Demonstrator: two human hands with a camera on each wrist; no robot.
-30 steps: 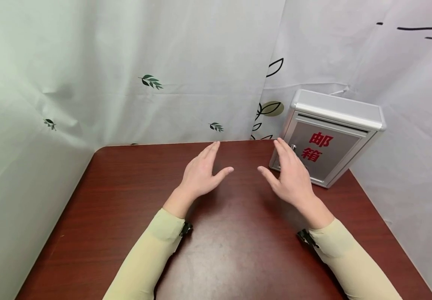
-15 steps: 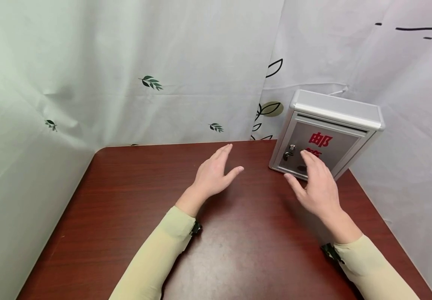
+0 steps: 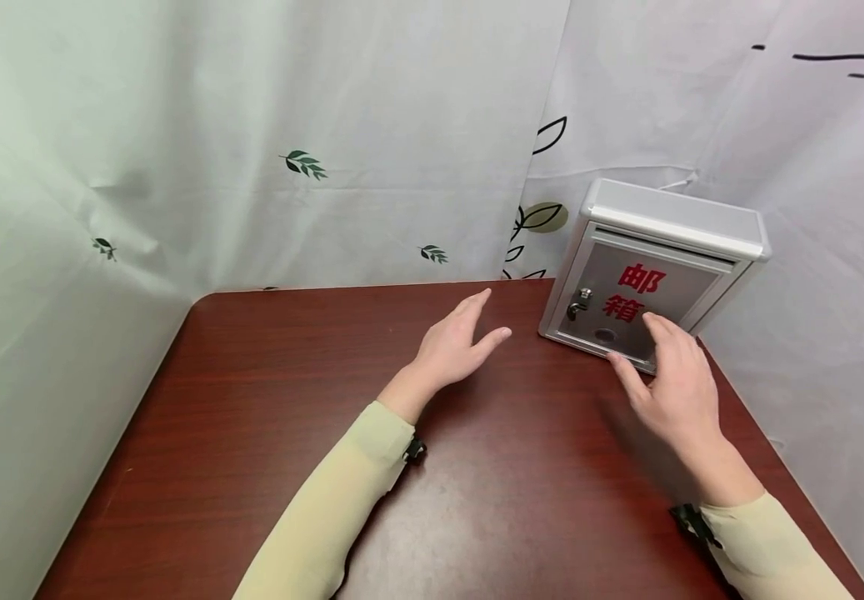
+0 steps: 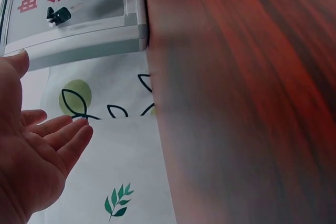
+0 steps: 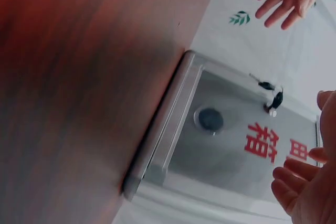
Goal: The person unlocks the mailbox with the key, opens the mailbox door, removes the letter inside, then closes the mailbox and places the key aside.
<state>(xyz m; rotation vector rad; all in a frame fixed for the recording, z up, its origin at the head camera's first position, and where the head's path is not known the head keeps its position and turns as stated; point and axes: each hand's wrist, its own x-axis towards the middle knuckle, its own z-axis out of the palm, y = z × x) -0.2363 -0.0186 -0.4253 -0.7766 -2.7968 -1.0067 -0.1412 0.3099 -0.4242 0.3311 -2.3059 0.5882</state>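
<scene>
A silver metal mailbox with red Chinese characters stands upright at the table's back right. On the left of its door are a lock and a key. My right hand hovers in front of the mailbox's lower right part, fingers and thumb apart, holding nothing. It hides part of the door's lower right corner. To the left of the mailbox, my left hand hangs over the table with thumb spread and nothing in it. In the right wrist view the round window low on the door shows clearly.
The dark red wooden table carries the mailbox. Behind and beside it hang white curtains with leaf prints, close to the mailbox's back and right side. Small black wrist cameras sit on both sleeves.
Both hands have moved to the right. The right hand has also come lower and off the mailbox's left side, so the lock and key now show. The mailbox has stayed in place.
</scene>
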